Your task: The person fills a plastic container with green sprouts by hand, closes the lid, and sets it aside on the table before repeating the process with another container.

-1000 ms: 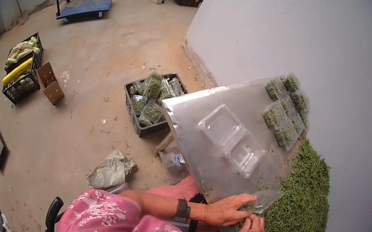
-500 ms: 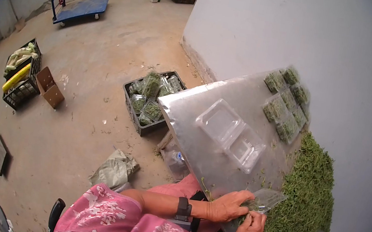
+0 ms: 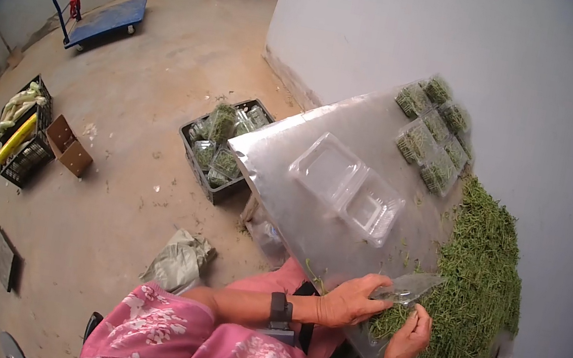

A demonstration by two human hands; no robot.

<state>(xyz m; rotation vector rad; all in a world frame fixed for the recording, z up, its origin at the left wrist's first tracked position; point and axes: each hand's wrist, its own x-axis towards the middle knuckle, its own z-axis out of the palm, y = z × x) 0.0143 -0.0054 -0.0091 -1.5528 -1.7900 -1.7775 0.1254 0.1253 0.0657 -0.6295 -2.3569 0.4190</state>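
Note:
My left hand (image 3: 355, 301) grips a clear plastic clamshell box (image 3: 409, 287) at the table's near edge, its lid raised. Green shoots (image 3: 390, 322) show between my two hands, by the box. My right hand (image 3: 409, 336) is closed, fingertips bunched beside the box rim; what they pinch, if anything, is hidden. A large heap of loose green shoots (image 3: 477, 287) lies just right of both hands. Farther up the metal table (image 3: 276, 170) rests an open, unfilled clamshell box (image 3: 347, 188). Several filled boxes (image 3: 432, 131) stand together at the far end.
Beside the table, a dark crate (image 3: 214, 193) on the floor holds filled boxes. A crumpled bag (image 3: 178, 259) lies near my legs. Farther left are a vegetable crate (image 3: 25, 154), a cardboard box (image 3: 68, 146) and a blue platform trolley (image 3: 108, 20). A white wall borders the table.
My right hand has drawn slightly right and away from my left hand, uncovering green shoots between them. The box lid sits a little differently. The whole view has shifted a little.

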